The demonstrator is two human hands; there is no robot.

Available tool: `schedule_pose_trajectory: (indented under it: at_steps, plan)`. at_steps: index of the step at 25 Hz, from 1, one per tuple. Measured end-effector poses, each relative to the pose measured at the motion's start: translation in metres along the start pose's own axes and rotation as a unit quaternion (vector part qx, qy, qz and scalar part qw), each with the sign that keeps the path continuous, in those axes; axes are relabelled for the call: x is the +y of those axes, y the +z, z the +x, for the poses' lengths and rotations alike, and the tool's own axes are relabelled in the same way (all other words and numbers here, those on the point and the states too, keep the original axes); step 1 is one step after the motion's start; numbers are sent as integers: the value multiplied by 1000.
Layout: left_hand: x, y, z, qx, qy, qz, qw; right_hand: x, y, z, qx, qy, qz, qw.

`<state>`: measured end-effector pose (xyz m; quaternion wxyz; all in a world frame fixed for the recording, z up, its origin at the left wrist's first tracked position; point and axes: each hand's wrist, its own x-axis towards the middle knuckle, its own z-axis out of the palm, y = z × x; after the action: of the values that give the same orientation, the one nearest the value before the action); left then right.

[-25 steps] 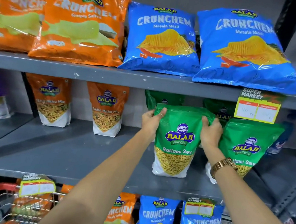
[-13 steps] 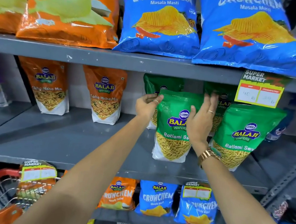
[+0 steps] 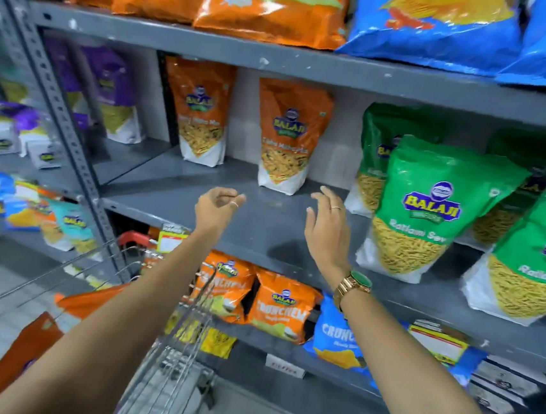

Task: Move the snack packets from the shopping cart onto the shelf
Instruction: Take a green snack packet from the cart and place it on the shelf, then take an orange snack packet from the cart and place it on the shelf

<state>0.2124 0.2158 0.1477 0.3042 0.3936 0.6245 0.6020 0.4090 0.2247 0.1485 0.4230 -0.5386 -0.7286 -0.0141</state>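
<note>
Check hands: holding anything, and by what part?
Nothing held. Left hand and right hand are both empty, fingers loose, above the middle shelf, clear of the green packet.

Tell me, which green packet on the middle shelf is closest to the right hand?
The front green Ratlami Sev packet, just right of the right hand. The other green packets sit behind it or farther right.

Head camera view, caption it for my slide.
Both empty hands, left hand and right hand, hover open before the grey metal shelf.
</note>
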Motion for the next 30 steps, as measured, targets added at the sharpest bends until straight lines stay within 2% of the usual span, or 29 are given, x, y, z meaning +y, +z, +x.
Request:
schedule_pose_trajectory:
  at_steps: [4,8,13,16,19,22,28,30]
  plan:
    - [-54,-88,-2,48,-25,90,994,-51,68,-33,-149,-57,65,985]
    - [-104,-166,1,39,-49,236,970,-99,135,-61,-319,-125,75,937]
    - [-165,-242,16,-33,-101,414,904,-150,211,-84,-439,-132,69,886]
    - [-197,-272,25,-95,-104,537,832,-169,251,-96,-503,-134,53,852]
    - [-215,-286,33,-154,-113,627,755,-176,277,-101,-527,-151,17,836]
    - [-224,-288,40,-173,-104,664,720,-179,290,-101,-531,-188,-21,826]
    - [-229,-285,45,-129,-51,678,721,-180,298,-105,-476,-194,-24,857]
    - [-227,-284,43,-100,-45,640,760,-176,297,-102,-451,-180,-17,874]
